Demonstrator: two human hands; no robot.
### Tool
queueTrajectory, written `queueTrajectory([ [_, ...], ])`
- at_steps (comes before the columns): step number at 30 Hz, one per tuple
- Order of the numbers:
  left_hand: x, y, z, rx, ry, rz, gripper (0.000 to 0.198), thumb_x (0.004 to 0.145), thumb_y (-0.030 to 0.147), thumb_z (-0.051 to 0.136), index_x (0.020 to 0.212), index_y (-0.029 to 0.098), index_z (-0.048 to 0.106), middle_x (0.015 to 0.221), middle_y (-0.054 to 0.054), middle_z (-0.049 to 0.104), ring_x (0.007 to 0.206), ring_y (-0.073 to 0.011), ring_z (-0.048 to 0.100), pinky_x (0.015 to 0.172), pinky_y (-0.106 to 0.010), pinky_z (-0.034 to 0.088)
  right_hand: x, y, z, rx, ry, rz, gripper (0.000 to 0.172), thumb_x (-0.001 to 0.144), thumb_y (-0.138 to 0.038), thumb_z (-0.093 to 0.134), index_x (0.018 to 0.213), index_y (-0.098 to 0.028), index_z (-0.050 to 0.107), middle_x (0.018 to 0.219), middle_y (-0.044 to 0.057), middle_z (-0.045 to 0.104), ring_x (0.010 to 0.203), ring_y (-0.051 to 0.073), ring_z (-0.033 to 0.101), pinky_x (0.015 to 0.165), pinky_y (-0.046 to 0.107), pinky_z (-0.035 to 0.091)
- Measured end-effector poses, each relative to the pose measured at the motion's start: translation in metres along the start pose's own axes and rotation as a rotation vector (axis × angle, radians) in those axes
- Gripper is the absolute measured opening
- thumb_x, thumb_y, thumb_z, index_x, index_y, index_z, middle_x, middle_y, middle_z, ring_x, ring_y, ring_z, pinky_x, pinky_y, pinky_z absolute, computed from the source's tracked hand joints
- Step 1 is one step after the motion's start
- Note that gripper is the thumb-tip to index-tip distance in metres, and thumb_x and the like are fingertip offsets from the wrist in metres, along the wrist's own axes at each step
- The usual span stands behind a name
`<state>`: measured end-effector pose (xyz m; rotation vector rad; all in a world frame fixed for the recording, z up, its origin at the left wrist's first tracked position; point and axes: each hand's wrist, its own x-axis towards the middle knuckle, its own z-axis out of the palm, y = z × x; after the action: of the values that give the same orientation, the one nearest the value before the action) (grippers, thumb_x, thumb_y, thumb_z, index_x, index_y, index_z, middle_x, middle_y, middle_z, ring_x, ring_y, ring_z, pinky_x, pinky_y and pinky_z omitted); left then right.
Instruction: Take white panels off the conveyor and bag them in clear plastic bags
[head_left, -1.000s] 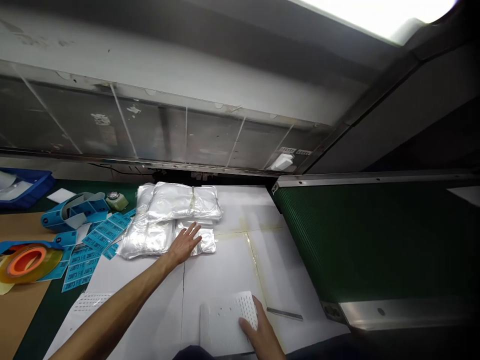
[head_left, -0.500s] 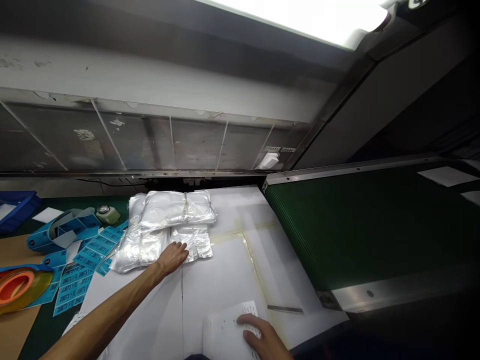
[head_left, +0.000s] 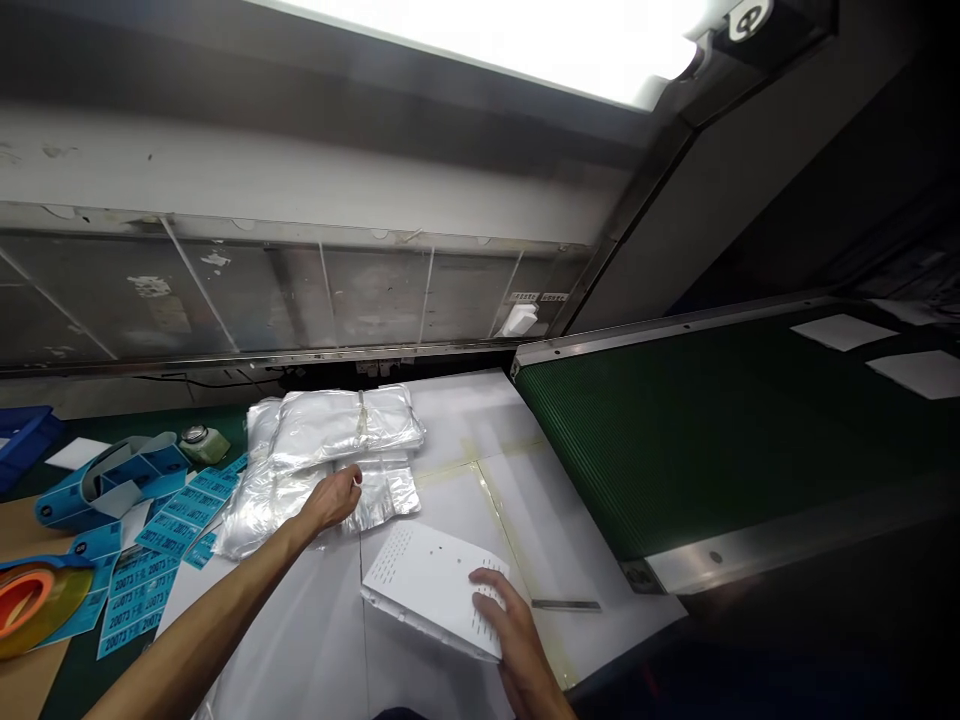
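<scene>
My left hand is closed in a pinch at the near edge of the lower stack of clear plastic bags, apparently on a bag; its fingertips are partly hidden. Behind it, a bundle of clear plastic bags tied with a band rests on top of the pile. My right hand grips the right end of a white box-shaped housing with rows of small slots. The housing is tilted above the white board, its left end reaching towards the bags.
Blue printed label sheets, a roll of tape, a small jar and a blue bin are on the left. A green conveyor belt carrying white sheets runs along the right. A metal strip lies on the board.
My right hand has brought the white housing up and forward, more fully into view. My left hand's fingers have gone from spread on the bags to pinched. The view has shifted slightly.
</scene>
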<state>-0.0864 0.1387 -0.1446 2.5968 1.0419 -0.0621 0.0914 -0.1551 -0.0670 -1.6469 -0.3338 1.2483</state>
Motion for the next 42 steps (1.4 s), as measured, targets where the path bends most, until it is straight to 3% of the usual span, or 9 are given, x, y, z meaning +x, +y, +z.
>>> queueTrajectory([
  [10, 0.000, 0.015, -0.029, -0.019, 0.113, 0.186, 0.027, 0.091, 0.025, 0.039, 0.079, 0.018, 0.063, 0.078, -0.004, 0.058, 0.069, -0.0185, 0.054, 0.060, -0.030, 0.039, 0.001, 0.010, 0.016, 0.063, 0.057, -0.013, 0.030, 0.068, -0.043, 0.056, 0.090, -0.023, 0.056, 0.086, 0.002, 0.066, 0.083, 0.026, 0.062, 0.070, 0.031, 0.047],
  [15, -0.021, 0.016, -0.045, -0.186, 0.312, 0.123, 0.031, 0.092, 0.035, 0.036, 0.093, 0.022, 0.064, 0.086, -0.005, 0.055, 0.077, -0.0185, 0.055, 0.068, -0.029, 0.040, -0.003, 0.002, 0.018, -0.120, 0.159, -0.156, 0.024, 0.070, -0.041, 0.057, 0.079, -0.021, 0.064, 0.092, 0.003, 0.067, 0.096, 0.027, 0.057, 0.084, 0.033, 0.042],
  [20, -0.063, 0.037, -0.063, -0.427, 0.478, -0.026, 0.026, 0.089, 0.039, 0.046, 0.079, 0.020, 0.061, 0.093, -0.004, 0.055, 0.085, -0.0176, 0.055, 0.076, -0.027, 0.041, -0.007, -0.026, 0.040, -0.270, 0.093, -0.227, 0.021, 0.079, -0.037, 0.053, 0.084, -0.021, 0.065, 0.093, 0.004, 0.066, 0.094, 0.024, 0.057, 0.086, 0.033, 0.042],
  [25, -0.129, 0.100, -0.068, -1.319, 0.213, -0.352, 0.032, 0.071, 0.040, 0.070, 0.061, 0.019, 0.048, 0.064, 0.002, 0.052, 0.062, -0.0136, 0.047, 0.060, -0.024, 0.039, -0.013, -0.048, 0.075, -0.552, 0.018, -0.396, 0.022, 0.073, -0.045, 0.066, 0.077, -0.023, 0.064, 0.084, 0.001, 0.062, 0.082, 0.019, 0.057, 0.074, 0.028, 0.044],
  [29, -0.167, 0.136, -0.054, -1.829, 0.061, -0.426, 0.034, 0.069, 0.040, 0.071, 0.061, 0.018, 0.048, 0.059, 0.001, 0.054, 0.059, -0.0132, 0.046, 0.058, -0.025, 0.038, -0.019, -0.049, 0.092, -0.696, -0.263, -0.540, 0.012, 0.076, -0.038, 0.065, 0.078, -0.026, 0.065, 0.082, -0.001, 0.062, 0.076, 0.015, 0.057, 0.068, 0.023, 0.042],
  [32, -0.182, 0.137, -0.049, -1.970, 0.106, -0.502, 0.032, 0.069, 0.036, 0.072, 0.059, 0.017, 0.048, 0.059, 0.000, 0.054, 0.059, -0.0125, 0.046, 0.059, -0.025, 0.039, -0.022, -0.044, 0.092, -0.813, -0.358, -0.580, 0.015, 0.084, -0.033, 0.054, 0.075, -0.025, 0.063, 0.079, 0.000, 0.060, 0.071, 0.014, 0.055, 0.064, 0.023, 0.040],
  [36, -0.198, 0.124, -0.059, -2.127, 0.225, -0.553, 0.029, 0.073, 0.029, 0.070, 0.059, 0.017, 0.048, 0.073, -0.002, 0.058, 0.076, -0.0164, 0.053, 0.076, -0.031, 0.043, -0.022, -0.040, 0.085, -0.894, -0.237, -0.472, 0.024, 0.088, -0.033, 0.043, 0.072, -0.024, 0.058, 0.074, 0.000, 0.055, 0.069, 0.015, 0.052, 0.064, 0.025, 0.039],
  [39, -0.204, 0.120, -0.066, -2.272, 0.160, -0.517, 0.018, 0.078, 0.030, 0.063, 0.069, 0.018, 0.053, 0.076, -0.002, 0.056, 0.083, -0.0181, 0.054, 0.089, -0.038, 0.040, -0.019, -0.042, 0.082, -0.862, -0.163, -0.349, 0.024, 0.089, -0.034, 0.042, 0.073, -0.024, 0.058, 0.074, 0.000, 0.055, 0.071, 0.016, 0.052, 0.066, 0.027, 0.039],
  [42, -0.202, 0.118, -0.056, -2.126, 0.116, -0.450, 0.027, 0.065, 0.019, 0.068, 0.090, 0.021, 0.057, 0.075, 0.001, 0.051, 0.077, -0.0167, 0.052, 0.077, -0.031, 0.042, -0.014, -0.047, 0.081, -0.803, -0.119, -0.291, 0.025, 0.088, -0.037, 0.041, 0.072, -0.024, 0.057, 0.072, 0.000, 0.055, 0.072, 0.017, 0.051, 0.065, 0.028, 0.039],
])
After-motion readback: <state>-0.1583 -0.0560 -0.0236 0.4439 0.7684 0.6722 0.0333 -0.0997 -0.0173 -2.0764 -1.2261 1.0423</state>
